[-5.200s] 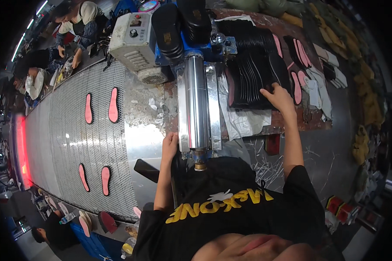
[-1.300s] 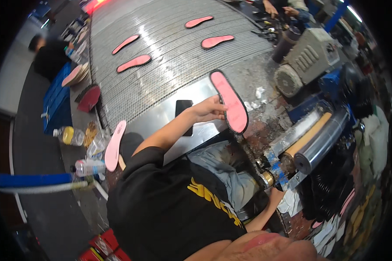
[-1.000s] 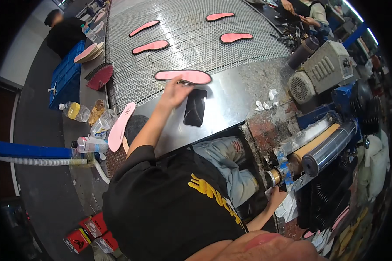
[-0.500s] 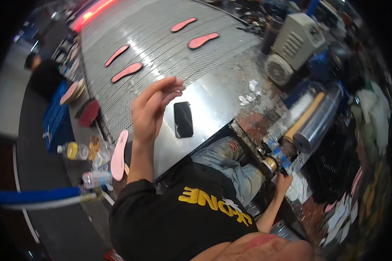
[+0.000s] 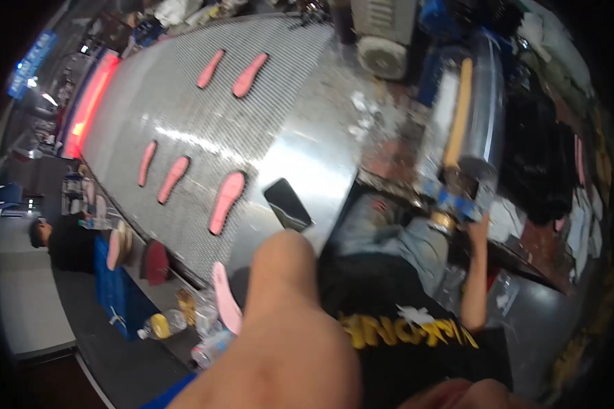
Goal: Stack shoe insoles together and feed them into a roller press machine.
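My bent left arm [image 5: 280, 334] fills the lower middle of the view, its elbow toward the phone; the left hand is not in view. At the right, my right hand [image 5: 480, 230] is at the near end of a roller assembly, by blue tape [image 5: 456, 204] and a brass-coloured collar [image 5: 443, 221]; its fingers are too small and blurred to read. Several pink insoles lie on the metal mesh belt [image 5: 205, 123], the nearest insole [image 5: 226, 202] close to the bare metal plate [image 5: 307, 160]. A black phone [image 5: 286, 204] rests on that plate.
Another pink insole [image 5: 226, 298] stands off the belt's left edge, near plastic bottles [image 5: 160, 326]. Farther left are stacked insoles [image 5: 118, 245], a blue bag [image 5: 114, 290] and a person in black [image 5: 71, 243]. A grey motor [image 5: 382, 58] and clear roller [image 5: 481, 109] are at the right.
My left hand has left the space above the plate and gone out of view as the arm bent back. One more pink insole lies on the belt. The whole view has turned.
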Motion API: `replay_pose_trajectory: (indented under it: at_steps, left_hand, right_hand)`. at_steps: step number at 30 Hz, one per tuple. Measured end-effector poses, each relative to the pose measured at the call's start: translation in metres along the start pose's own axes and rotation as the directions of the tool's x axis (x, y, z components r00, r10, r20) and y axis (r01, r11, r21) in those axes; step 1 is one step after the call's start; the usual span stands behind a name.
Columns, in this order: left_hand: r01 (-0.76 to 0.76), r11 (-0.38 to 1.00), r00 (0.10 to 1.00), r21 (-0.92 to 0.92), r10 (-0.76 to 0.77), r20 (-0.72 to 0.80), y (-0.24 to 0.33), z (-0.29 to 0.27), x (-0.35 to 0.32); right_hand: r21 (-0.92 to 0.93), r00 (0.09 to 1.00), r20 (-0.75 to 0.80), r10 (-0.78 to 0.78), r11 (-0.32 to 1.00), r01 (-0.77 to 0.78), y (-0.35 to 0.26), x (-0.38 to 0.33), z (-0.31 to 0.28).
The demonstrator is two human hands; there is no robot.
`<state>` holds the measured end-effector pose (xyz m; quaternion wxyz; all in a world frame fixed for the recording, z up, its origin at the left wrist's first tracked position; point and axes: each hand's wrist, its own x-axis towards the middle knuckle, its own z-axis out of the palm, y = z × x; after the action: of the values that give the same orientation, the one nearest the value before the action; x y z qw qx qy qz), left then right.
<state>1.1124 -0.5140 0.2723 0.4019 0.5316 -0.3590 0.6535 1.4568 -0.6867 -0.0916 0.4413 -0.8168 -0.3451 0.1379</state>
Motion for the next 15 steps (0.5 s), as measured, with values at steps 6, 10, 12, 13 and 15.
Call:
replay_pose_trajectory:
  at_steps: [6,10,12,13,15]
  left_hand:
    - [0.025,0.999,0.999,-0.043,-0.023,0.041,-0.003,0.006,0.006]
    - [0.062,0.987,0.998,0.149,-0.064,0.007,0.021,-0.008,0.018]
    - [0.023,1.000,1.000,-0.002,-0.022,0.021,0.012,-0.005,0.007]
    - [-0.029,0.997,0.998,-0.076,0.033,0.056,0.009,-0.003,0.012]
    - [-0.087,0.992,0.995,-0.088,0.091,0.049,0.018,-0.008,0.010]
  right_hand:
    - [-0.160,0.998,0.057,0.000,0.987,0.009,0.145,-0.009,0.007]
    - [-0.215,0.991,0.132,0.037,0.976,-0.007,0.123,0.012,0.041]
    - [-0.106,0.993,0.000,0.121,0.987,-0.120,0.121,0.016,0.006]
    - [-0.032,0.993,-0.067,0.100,0.994,-0.103,0.125,0.036,0.005]
    - [0.020,0.996,-0.067,0.050,0.999,-0.048,0.125,0.052,0.006]
